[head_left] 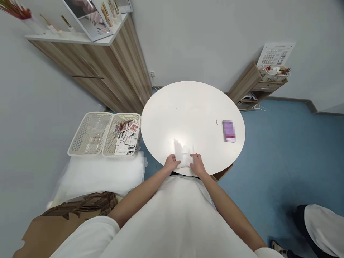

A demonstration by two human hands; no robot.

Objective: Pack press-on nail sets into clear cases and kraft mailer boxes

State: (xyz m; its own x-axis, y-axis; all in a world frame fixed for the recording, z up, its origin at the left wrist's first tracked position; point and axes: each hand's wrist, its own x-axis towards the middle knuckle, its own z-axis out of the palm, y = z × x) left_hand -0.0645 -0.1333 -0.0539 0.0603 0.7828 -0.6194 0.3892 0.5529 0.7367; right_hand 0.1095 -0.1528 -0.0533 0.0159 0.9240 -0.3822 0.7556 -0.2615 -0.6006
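Sheet (pixel 184 163), its long axis unclear to me, points its left flap (pixel 177 148) forward, sides pinched by the left hand (pixel 171 163) and right hand (pixel 197 164).

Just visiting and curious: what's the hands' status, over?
Left hand, right hand: touching white wrap, opposite sides. Purple item apart, rightward, not in the way.

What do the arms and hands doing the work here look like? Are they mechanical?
No, they're a person's. The left hand and right hand wear no gloves, and no watch or cable shows. The left arm and right arm are bare below short white sleeves.
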